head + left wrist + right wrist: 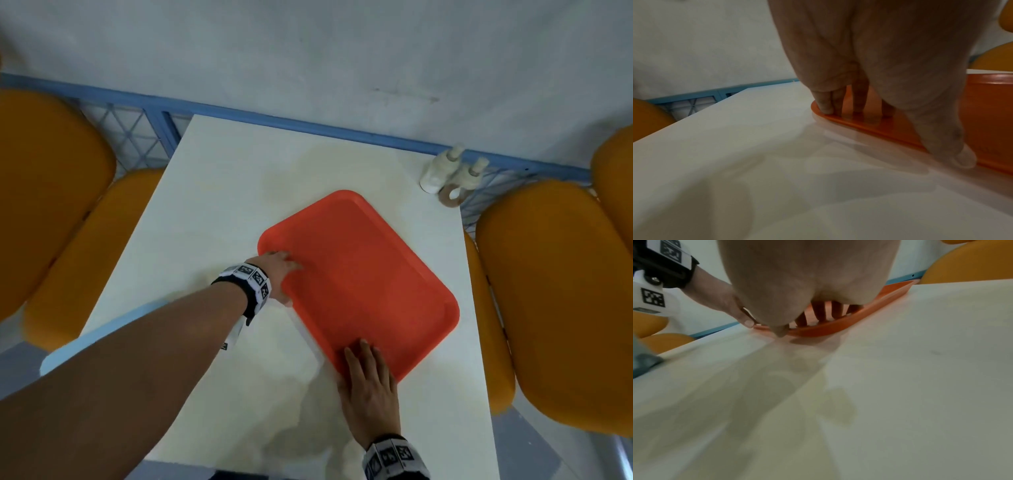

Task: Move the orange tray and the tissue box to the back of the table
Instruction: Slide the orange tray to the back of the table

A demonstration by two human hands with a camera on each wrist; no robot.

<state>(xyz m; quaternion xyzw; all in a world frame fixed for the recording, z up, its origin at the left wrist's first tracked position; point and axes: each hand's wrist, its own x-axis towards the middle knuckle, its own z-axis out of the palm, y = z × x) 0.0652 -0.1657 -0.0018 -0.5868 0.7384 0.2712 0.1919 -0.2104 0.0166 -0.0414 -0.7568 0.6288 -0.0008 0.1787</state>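
The orange tray (359,274) lies at an angle on the white table (222,192), right of centre. My left hand (277,274) rests on its left rim, with straight fingers (826,107) touching the tray (982,113) and the thumb (962,155) against the rim's outer edge. My right hand (368,377) lies flat on the near corner, fingers spread inside the tray (838,329). A pale blue box-like thing (102,329), perhaps the tissue box, shows at the table's near left edge, mostly hidden by my left forearm.
Two white bottles (442,168) with a wooden holder stand at the back right corner. Orange chairs flank the table on the left (44,192) and right (555,301). A blue rail (308,126) and a pale wall run behind the table's far edge.
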